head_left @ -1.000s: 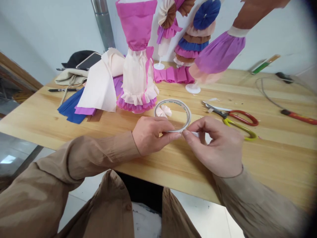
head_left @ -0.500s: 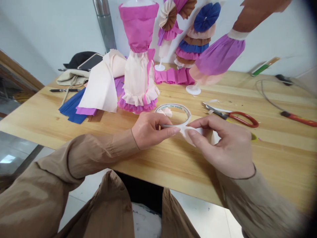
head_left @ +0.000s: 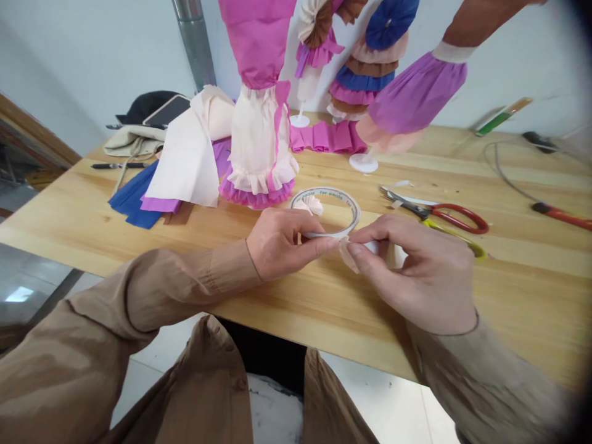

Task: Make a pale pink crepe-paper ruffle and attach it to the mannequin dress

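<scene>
My left hand [head_left: 287,242] is closed at the near rim of a roll of tape [head_left: 354,216], thumb in front and fingers behind. Printed lettering runs round the roll's inner wall. A small pleated cream piece [head_left: 313,205] shows within the ring. My right hand [head_left: 416,271] pinches a pale strip of crepe paper [head_left: 348,254] between thumb and forefinger, close to my left thumb tip. Part of the strip is hidden by the right fingers. Just beyond the right hand lie scissors [head_left: 457,217] with red and yellow handles.
A pink and cream paper dress [head_left: 255,135] stands behind the roll. More ruffled dresses [head_left: 363,83] and a purple-skirted one [head_left: 419,92] line the wall. Crepe sheets [head_left: 185,154] lie at left beside a pen [head_left: 119,166]. A red-handled tool [head_left: 562,216] lies at right.
The view has tilted down slightly. The pale strip by my right fingertips shows less spread out and turned downward. Both hands keep about the same place and grip.
</scene>
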A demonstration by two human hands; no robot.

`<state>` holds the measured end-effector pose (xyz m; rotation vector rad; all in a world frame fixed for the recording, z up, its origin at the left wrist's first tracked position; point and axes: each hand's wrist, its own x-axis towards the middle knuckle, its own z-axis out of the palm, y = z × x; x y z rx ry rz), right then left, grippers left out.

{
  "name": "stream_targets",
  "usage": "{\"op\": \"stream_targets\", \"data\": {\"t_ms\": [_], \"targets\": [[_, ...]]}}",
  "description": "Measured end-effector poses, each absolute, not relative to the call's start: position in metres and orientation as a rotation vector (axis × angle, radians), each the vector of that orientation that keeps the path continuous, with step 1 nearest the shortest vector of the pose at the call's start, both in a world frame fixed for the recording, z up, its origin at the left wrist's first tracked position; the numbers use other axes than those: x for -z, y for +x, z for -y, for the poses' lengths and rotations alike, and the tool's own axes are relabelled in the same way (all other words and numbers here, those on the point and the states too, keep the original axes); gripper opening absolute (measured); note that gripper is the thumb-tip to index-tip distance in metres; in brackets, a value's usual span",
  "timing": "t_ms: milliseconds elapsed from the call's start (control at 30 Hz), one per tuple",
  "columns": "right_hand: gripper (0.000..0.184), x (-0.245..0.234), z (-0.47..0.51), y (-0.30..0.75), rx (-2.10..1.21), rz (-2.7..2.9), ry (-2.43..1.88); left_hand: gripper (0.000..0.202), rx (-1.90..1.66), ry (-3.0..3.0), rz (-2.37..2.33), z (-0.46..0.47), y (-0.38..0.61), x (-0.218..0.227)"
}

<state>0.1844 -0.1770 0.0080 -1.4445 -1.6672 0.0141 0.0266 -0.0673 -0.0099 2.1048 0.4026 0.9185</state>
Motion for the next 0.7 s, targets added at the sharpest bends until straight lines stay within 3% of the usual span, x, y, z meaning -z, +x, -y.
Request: {"op": "stream_targets", "data": {"t_ms": [700], "targets": [[0.008, -0.0002, 0.1764, 0.1885, 0.092, 1.589, -1.55, 0.025, -0.834, 2.131, -0.303, 0.0655, 0.0258, 0.0054]]}}
